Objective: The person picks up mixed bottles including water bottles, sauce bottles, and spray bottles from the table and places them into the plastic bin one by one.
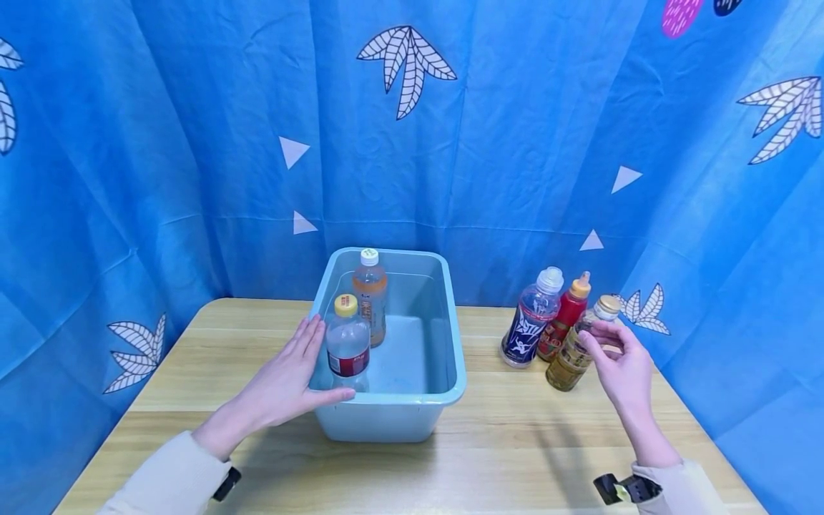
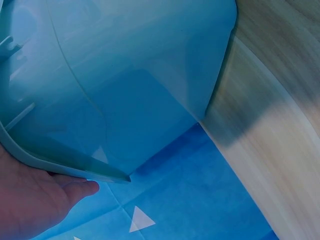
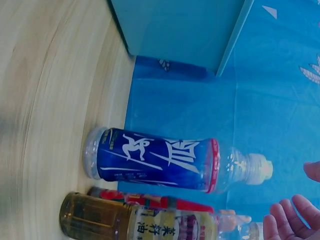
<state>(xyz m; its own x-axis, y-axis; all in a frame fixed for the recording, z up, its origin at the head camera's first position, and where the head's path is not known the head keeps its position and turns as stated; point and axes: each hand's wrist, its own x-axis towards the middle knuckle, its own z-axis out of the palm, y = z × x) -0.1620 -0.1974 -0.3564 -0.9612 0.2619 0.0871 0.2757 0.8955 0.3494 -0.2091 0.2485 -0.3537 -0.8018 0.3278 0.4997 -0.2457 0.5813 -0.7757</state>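
Observation:
My left hand [image 1: 277, 383] rests on the near left rim of a light blue plastic tub [image 1: 458, 350], fingers straight. Inside the tub stand a clear bottle with a yellow cap [image 1: 347, 336] and an orange drink bottle with a white cap [image 1: 370, 285]. On the right, my right hand [image 1: 623, 365] is beside the upper part of an oil bottle with a gold cap [image 1: 568, 363]. In the right wrist view its thumb and fingers are apart, with nothing between them. A blue-labelled drink bottle [image 3: 155, 157] and a red squeeze bottle [image 1: 571, 309] stand close by.
The wooden table [image 1: 496, 458] carries the tub and the bottles. Behind and along the sides hangs a blue curtain [image 1: 515, 107] with white leaf and triangle prints. The three bottles on the right stand close together near the table's right edge.

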